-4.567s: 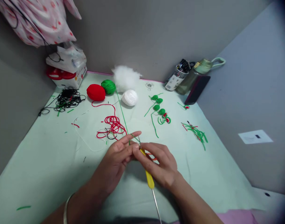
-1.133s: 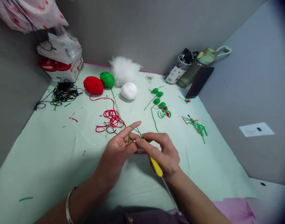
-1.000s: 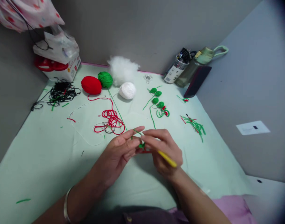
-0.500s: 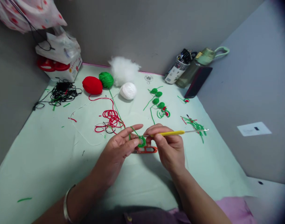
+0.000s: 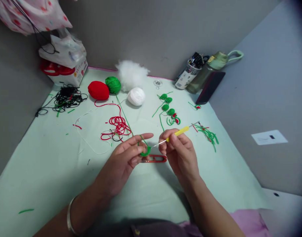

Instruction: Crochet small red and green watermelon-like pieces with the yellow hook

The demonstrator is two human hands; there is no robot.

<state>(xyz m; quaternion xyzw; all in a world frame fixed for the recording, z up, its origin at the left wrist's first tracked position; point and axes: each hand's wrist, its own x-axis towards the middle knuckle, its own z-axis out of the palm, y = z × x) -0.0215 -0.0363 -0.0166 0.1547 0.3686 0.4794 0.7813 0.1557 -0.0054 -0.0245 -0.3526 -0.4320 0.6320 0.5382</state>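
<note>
Between its thumb and fingers my left hand [image 5: 123, 161] pinches a small ring of green crochet [image 5: 146, 152], and the green working yarn [image 5: 144, 140] runs over its raised index finger. My right hand [image 5: 181, 153] grips a crochet hook [image 5: 178, 133] by its yellow handle. The hook's thin metal tip meets the upper right edge of the crochet, and its other metal end points up to the right. Under the hands lie orange thread snips [image 5: 159, 159], partly hidden. The yarn leads back to a green ball [image 5: 113, 85].
A red yarn ball [image 5: 98, 90], white yarn ball [image 5: 136, 96] and white stuffing [image 5: 132, 75] stand at the back. Tangled red yarn [image 5: 119, 126] lies left of centre, black yarn [image 5: 68, 98] farther left. Small green crocheted pieces [image 5: 171, 112], yarn scraps [image 5: 208, 133] and a bottle [image 5: 201, 79] are right.
My right hand has tilted the hook, its handle end swinging upward, and drawn back slightly right, baring more of the metal shaft. The green crochet has turned and shifted a little left.
</note>
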